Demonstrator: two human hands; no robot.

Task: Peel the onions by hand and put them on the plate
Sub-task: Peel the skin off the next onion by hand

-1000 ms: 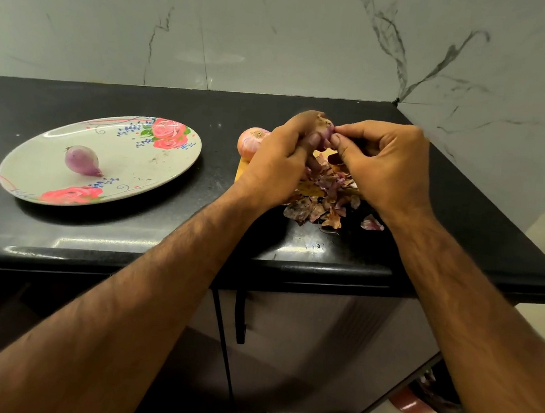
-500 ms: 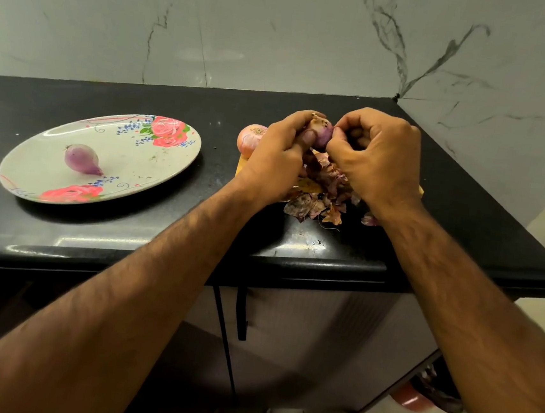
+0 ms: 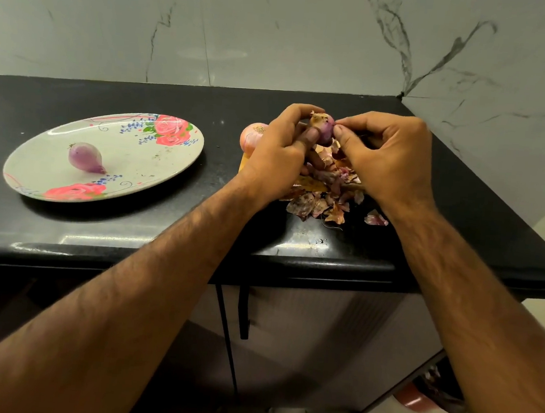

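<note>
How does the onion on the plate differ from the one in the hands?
The plate onion lies on the floral plate; the held onion is raised over the peel pile.
The plate onion is untouched; the left hand grips the held onion, the right hand pinches at it.
The plate onion looks bare and smooth; the held onion has dry brownish skin on top.
Both are small and purple.
</note>
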